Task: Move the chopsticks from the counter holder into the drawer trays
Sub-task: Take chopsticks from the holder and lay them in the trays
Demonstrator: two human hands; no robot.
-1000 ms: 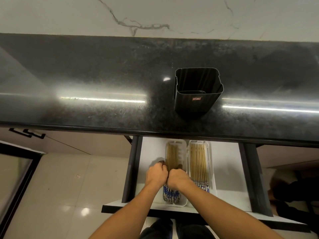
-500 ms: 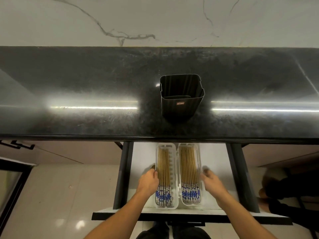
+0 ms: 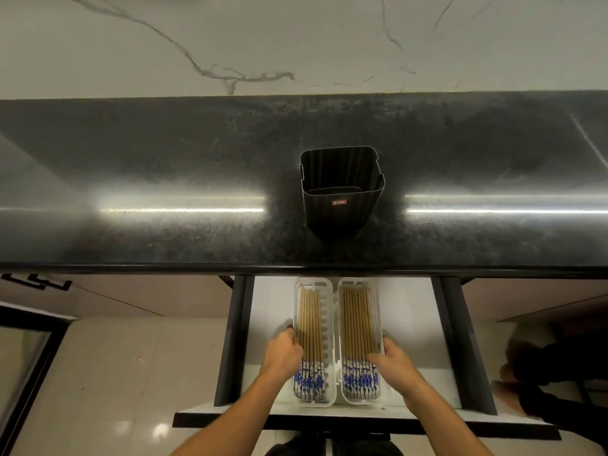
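Observation:
A black holder [image 3: 342, 192] stands on the dark counter [image 3: 164, 179] with no chopsticks showing inside. Below it the white drawer [image 3: 411, 324] is pulled out. Two clear trays lie side by side in it, the left tray [image 3: 325, 324] and the right tray [image 3: 378, 311], each filled with several wooden chopsticks [image 3: 309, 324] with blue-patterned ends. My left hand [image 3: 283, 352] grips the left tray's outer edge. My right hand [image 3: 393, 360] rests on the right tray's outer edge, fingers over its chopsticks [image 3: 357, 317].
The drawer's dark side rails [image 3: 235, 337] flank the trays. A marble wall [image 3: 296, 44] rises behind the counter. Glossy floor tiles [image 3: 115, 373] lie at lower left, and a dark shape [image 3: 552, 373] sits on the floor at right.
Both hands were together over the left tray, then spread apart. Now each hand has closed in on the outer edge of a tray. The view has tilted slightly.

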